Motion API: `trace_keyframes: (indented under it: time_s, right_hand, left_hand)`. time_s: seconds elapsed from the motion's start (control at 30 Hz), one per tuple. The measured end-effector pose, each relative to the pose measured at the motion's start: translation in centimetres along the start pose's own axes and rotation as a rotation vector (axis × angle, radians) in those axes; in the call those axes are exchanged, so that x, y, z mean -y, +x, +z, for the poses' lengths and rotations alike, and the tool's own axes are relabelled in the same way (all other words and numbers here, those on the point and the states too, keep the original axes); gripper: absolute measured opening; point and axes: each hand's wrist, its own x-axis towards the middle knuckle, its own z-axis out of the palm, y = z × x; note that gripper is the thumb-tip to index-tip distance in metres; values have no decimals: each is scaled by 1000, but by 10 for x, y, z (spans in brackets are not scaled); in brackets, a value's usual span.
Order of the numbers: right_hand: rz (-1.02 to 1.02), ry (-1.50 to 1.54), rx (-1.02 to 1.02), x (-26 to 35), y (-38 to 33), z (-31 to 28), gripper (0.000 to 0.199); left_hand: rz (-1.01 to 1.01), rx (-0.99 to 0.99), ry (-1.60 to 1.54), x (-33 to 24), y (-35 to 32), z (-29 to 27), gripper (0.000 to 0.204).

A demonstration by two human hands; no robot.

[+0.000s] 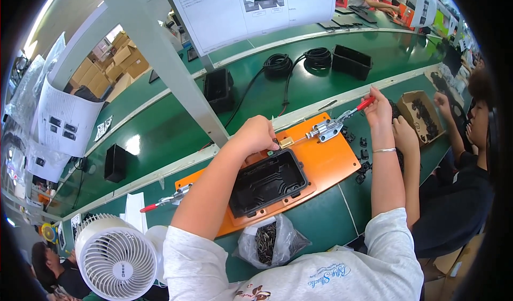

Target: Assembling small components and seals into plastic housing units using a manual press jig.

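Note:
A black plastic box [271, 182] lies open side up in an orange fixture plate [334, 161]. My left hand [256, 135] is closed in a pinch at the box's far edge, on a small black part [276, 144] mostly hidden by the fingers. Beside those fingertips sits a small beige block [287, 142], in line with the rod of a metal toggle clamp [327, 130]. My right hand [378, 107] is closed at that clamp's red handle [365, 103]. A second red-handled clamp [173, 198] is mounted at the plate's left end.
A bag of screws [267, 242] lies near my body, and a white fan [118, 258] stands left. Small black parts [364, 155] lie right, near a carton [419, 116]. A co-worker's hand [405, 134] is close beside my right forearm. Black cables [278, 64] lie beyond the rail.

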Motion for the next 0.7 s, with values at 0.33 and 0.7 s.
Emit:
trace_keyframes:
  time_s: [0.33,0.7]
  right_hand:
    - [69,234,233,10,-4,12,20]
    - [-91,-15,629,16,-36,70,41]
  left_hand:
    - [42,-86,142,-10,-9,7,28]
    - [112,-108,-52,14,-32,29,61]
